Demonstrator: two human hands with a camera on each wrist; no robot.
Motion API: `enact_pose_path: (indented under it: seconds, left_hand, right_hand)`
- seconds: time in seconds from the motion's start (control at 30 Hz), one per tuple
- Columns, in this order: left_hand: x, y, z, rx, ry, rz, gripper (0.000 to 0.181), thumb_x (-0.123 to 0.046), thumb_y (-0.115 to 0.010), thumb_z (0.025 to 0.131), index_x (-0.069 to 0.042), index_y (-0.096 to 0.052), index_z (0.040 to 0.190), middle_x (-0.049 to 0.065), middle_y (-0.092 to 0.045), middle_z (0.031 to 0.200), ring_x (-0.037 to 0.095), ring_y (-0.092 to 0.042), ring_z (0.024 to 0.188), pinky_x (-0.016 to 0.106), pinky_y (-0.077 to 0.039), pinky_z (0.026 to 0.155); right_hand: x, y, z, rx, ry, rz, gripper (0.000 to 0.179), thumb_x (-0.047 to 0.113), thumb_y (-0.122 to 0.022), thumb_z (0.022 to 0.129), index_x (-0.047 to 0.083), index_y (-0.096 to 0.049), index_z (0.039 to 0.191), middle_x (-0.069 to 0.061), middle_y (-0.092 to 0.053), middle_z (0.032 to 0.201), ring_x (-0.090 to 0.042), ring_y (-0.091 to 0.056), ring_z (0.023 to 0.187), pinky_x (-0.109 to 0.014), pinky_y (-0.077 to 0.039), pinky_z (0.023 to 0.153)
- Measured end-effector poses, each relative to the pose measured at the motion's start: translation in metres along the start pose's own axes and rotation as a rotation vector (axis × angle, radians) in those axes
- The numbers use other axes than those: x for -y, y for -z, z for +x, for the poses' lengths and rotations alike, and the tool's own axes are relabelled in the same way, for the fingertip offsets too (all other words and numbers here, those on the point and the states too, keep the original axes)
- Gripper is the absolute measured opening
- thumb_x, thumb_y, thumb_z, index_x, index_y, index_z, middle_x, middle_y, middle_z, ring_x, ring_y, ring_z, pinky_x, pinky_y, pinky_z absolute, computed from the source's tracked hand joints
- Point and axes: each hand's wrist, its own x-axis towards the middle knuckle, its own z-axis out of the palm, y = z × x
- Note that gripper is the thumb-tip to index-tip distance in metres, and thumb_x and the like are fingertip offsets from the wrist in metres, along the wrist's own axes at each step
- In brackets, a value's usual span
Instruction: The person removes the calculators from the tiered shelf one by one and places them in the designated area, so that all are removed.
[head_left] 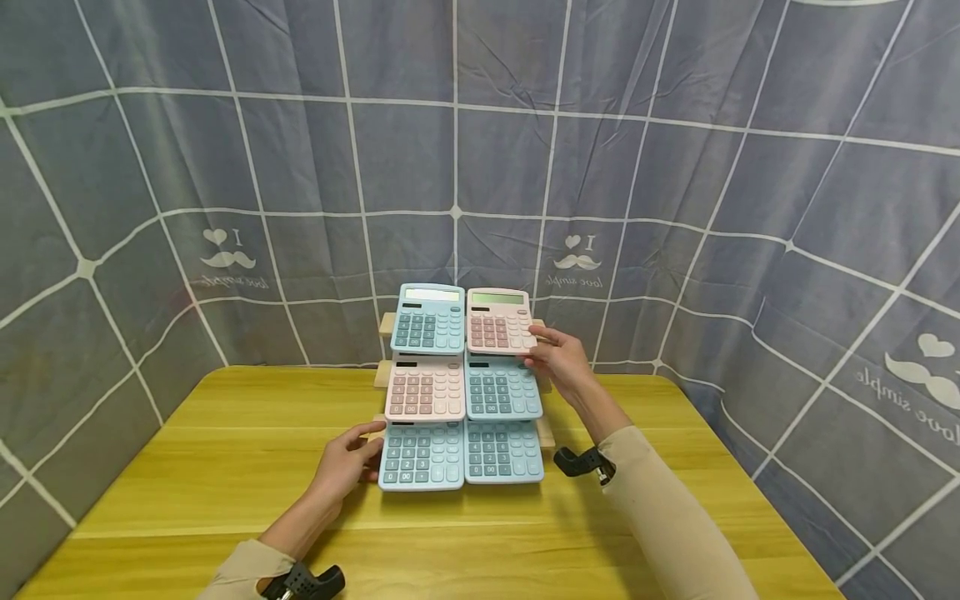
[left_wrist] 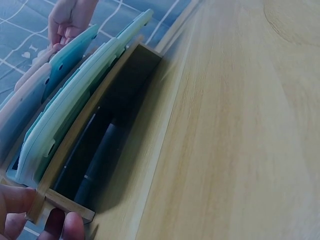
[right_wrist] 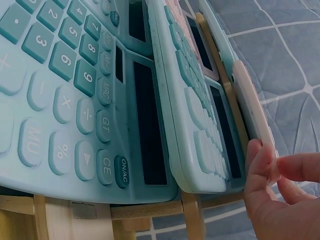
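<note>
Six... several calculators stand in two columns on a stepped wooden rack (left_wrist: 67, 202). My right hand (head_left: 561, 360) pinches the lower right edge of the pink calculator (head_left: 498, 323) in the top row, thumb and fingers on its side in the right wrist view. A blue calculator (head_left: 428, 321) stands to its left. Below it is another blue calculator (head_left: 502, 390), beside a pink one (head_left: 425, 392). Two blue calculators (head_left: 422, 458) form the bottom row. My left hand (head_left: 341, 467) grips the rack's lower left end; in the left wrist view its thumb and fingers lie on either side of the wood.
The rack stands on a yellow wood-grain table (head_left: 187, 467). A grey curtain (head_left: 405, 158) with white grid lines hangs behind and along both sides. Rack ends (head_left: 383, 373) jut out beyond the calculators. A black strap mount (head_left: 581, 462) is on the right wrist.
</note>
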Motion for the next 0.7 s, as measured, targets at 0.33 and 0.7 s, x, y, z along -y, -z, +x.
enact_pose_path:
  seconds: [0.33, 0.7]
  left_hand:
    - [0.001, 0.0, 0.0, 0.005, -0.01, -0.004, 0.038, -0.014, -0.056, 0.102, -0.005, -0.057, 0.14, 0.013, -0.063, 0.104, 0.017, -0.062, 0.082, 0.03, -0.056, 0.062]
    - [-0.001, -0.001, 0.0, -0.002, -0.004, 0.001, 0.039, -0.016, -0.057, 0.102, -0.005, -0.057, 0.139, 0.014, -0.064, 0.104, 0.017, -0.062, 0.081, 0.029, -0.056, 0.062]
  right_hand:
    - [0.005, 0.006, -0.005, 0.012, 0.003, -0.005, 0.05, -0.006, -0.055, 0.095, 0.001, -0.051, 0.145, -0.017, -0.065, 0.107, -0.017, -0.071, 0.078, -0.023, -0.056, 0.069]
    - [0.014, 0.02, -0.01, 0.0, 0.01, -0.053, 0.049, -0.002, -0.055, 0.098, 0.002, -0.05, 0.146, -0.018, -0.06, 0.124, -0.016, -0.072, 0.082, -0.024, -0.057, 0.075]
